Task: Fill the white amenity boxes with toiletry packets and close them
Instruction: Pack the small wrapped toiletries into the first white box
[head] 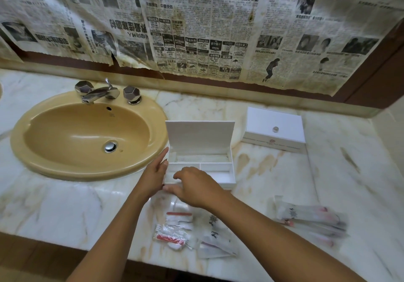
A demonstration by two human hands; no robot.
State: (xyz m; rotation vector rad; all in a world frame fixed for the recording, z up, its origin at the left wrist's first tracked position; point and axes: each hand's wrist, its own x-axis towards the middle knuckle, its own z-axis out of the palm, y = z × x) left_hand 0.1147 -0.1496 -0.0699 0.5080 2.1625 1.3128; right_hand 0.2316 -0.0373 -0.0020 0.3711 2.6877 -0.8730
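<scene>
1. Amenity box, open (200,163), sits on the marble surface (65,211) just right of the sink (87,137), its lid standing upright at the back. A second white box (274,128), lid shut, lies well apart to the right.
2. Left hand (154,176) lies with straight fingers against the open box's left wall, steadying it. Right hand (192,187) hovers over the front left compartment with fingers curled downward; whether it holds a packet I cannot tell.
3. Risks, as I judge them: the light box could slide or tip toward the sink if the left hand presses too hard; the upright lid could fall forward onto the fingers; a packet set crooked over a divider would likely stop the lid from closing.
4. Contents: the long rear compartment holds what looks like a comb in a clear sleeve; the front right compartment looks empty; the front left is hidden by the hand.
5. Loose packets (175,229) wait near the front edge, with longer sleeves (312,218), blurred, to the right.
</scene>
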